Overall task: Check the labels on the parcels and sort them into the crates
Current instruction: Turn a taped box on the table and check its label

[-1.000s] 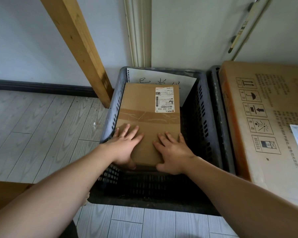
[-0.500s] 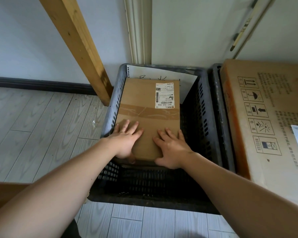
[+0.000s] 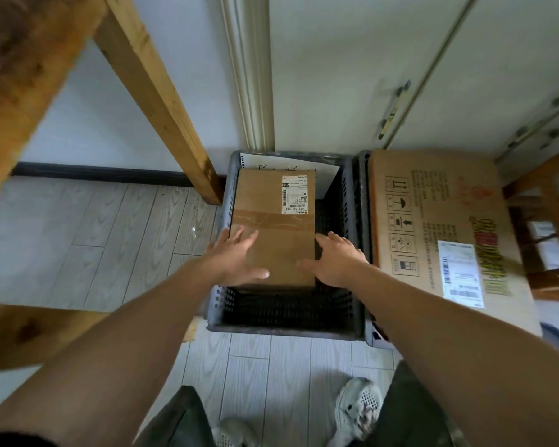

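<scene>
Parcel (image 3: 271, 227) in crate (image 3: 288, 321) between left hand (image 3: 236, 256) and right hand (image 3: 336, 259), both flat, released

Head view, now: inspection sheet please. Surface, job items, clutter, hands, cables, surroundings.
Surface: grey plank floor.
Job's things: small parcel lies flat in the dark crate, label up; large parcel lies on top of the second crate, its label facing up.
Clutter: paper sheet stands behind the small parcel; small scrap on the floor.
Hands: left hand and right hand open, fingers spread, at the small parcel's near corners; contact blurred.
Cables: nothing seen.
Surroundings: wooden post, white wall, door, wooden shelf on the right.
</scene>
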Available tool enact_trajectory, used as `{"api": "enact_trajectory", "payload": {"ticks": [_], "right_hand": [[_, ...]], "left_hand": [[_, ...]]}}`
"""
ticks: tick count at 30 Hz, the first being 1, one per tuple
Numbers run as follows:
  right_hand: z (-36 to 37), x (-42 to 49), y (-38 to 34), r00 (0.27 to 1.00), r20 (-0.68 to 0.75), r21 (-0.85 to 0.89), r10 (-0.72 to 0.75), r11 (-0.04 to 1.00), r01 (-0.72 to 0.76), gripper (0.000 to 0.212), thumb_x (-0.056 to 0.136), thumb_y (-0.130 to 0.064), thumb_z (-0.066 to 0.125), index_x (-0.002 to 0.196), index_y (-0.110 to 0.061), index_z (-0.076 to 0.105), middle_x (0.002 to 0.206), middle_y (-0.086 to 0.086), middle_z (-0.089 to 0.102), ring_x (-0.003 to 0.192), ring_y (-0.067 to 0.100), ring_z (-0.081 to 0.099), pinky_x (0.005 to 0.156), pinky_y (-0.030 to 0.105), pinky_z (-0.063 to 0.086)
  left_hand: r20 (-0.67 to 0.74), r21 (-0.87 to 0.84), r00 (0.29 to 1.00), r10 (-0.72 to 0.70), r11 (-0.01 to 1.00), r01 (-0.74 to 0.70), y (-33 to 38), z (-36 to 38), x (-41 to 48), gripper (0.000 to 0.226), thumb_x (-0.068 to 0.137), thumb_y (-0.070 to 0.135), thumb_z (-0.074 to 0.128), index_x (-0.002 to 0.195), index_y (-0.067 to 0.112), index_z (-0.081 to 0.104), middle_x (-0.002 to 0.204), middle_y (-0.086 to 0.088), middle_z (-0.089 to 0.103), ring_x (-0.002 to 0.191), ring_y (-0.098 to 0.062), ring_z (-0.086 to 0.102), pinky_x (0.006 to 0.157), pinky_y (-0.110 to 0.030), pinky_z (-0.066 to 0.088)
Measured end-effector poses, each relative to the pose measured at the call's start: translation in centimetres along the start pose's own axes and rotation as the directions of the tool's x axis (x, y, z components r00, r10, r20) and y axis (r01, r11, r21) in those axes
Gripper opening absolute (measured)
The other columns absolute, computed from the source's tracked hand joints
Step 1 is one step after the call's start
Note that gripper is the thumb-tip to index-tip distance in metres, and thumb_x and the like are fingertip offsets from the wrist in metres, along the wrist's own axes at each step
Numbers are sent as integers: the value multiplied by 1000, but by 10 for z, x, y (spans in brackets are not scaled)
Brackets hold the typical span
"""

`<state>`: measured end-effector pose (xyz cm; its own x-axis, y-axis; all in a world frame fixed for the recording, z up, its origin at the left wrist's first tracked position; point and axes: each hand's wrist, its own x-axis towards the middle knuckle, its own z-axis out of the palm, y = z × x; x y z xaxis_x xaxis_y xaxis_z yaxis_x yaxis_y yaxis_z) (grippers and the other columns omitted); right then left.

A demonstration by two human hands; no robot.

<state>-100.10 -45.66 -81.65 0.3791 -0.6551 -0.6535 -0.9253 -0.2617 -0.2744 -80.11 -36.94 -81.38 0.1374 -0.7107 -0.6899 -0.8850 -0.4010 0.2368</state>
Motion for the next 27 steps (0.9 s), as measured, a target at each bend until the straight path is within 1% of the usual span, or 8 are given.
{"api": "enact_trajectory", "payload": {"ticks": [2, 5, 7, 13, 17, 21, 25, 27], "right_hand": [[-21, -31, -2, 999, -2, 15, 35, 999, -35, 87, 88, -69, 51, 156, -27, 17, 164, 2, 15, 150, 28, 14, 120, 52, 20], [-49, -78, -9, 996, 14, 5, 90, 996, -91, 90, 87, -71, 48, 157, -26, 14, 165, 2, 12, 151, 29, 11, 119, 54, 21], [-73, -114, -18, 994, 19, -11, 104, 995, -104, 90, 88, -72, 47, 157, -25, 14, 165, 3, 13, 151, 31, 10, 119, 56, 21], [-127, -212, -56, 994, -10, -2, 107, 994, -107, 87, 89, -68, 48, 157, -27, 13, 165, 5, 11, 151, 31, 7, 120, 58, 14], [-157, -273, -81, 993, -48, 30, 111, 993, -110, 84, 91, -65, 49, 157, -29, 12, 165, 3, 8, 151, 32, 6, 120, 58, 12], [-177, -317, -96, 991, -82, 50, 108, 993, -104, 86, 92, -64, 49, 158, -26, 9, 166, 1, 6, 152, 29, 1, 119, 56, 15], [-188, -340, -97, 986, -140, 19, 87, 996, -85, 87, 90, -67, 48, 157, -26, 12, 165, 2, 10, 151, 28, 6, 120, 58, 13], [-193, -354, -95, 985, -157, -11, 74, 997, -77, 86, 90, -67, 48, 157, -25, 14, 164, 3, 14, 150, 29, 12, 119, 57, 15]], "left_hand": [[16, -27, 1000, 6, 1000, -6, 9, -20, -35, 97, 88, 62, 55, 156, 32, -8, 163, 0, -16, 149, -30, -17, 120, -56, -1], [25, -45, 1000, -9, 999, 10, 22, -46, -84, 94, 90, 60, 54, 156, 31, -8, 163, 0, -16, 149, -29, -18, 118, -55, -2], [35, -18, 999, -13, 1000, 13, 31, -66, -118, 94, 91, 60, 53, 156, 31, -8, 163, -1, -15, 149, -29, -16, 119, -56, 0], [1, 3, 999, 42, 999, -42, 50, -121, -207, 97, 87, 60, 58, 156, 32, -4, 164, -1, -11, 150, -28, -12, 120, -59, 5], [-1, 31, 996, 86, 996, -86, 54, -159, -268, 96, 87, 64, 54, 157, 31, -3, 164, -1, -14, 150, -30, -13, 119, -59, 2], [-36, 51, 991, 127, 991, -125, 52, -181, -311, 94, 90, 61, 55, 157, 29, -2, 164, -4, -12, 150, -31, -13, 120, -56, 3], [-74, 63, 989, 130, 990, -125, 53, -193, -336, 93, 90, 60, 54, 157, 29, -3, 164, -2, -13, 150, -30, -14, 119, -55, 4], [-102, 51, 987, 122, 992, -118, 54, -198, -352, 93, 90, 59, 56, 157, 30, -3, 164, -1, -13, 150, -29, -15, 120, -55, 5]]}}
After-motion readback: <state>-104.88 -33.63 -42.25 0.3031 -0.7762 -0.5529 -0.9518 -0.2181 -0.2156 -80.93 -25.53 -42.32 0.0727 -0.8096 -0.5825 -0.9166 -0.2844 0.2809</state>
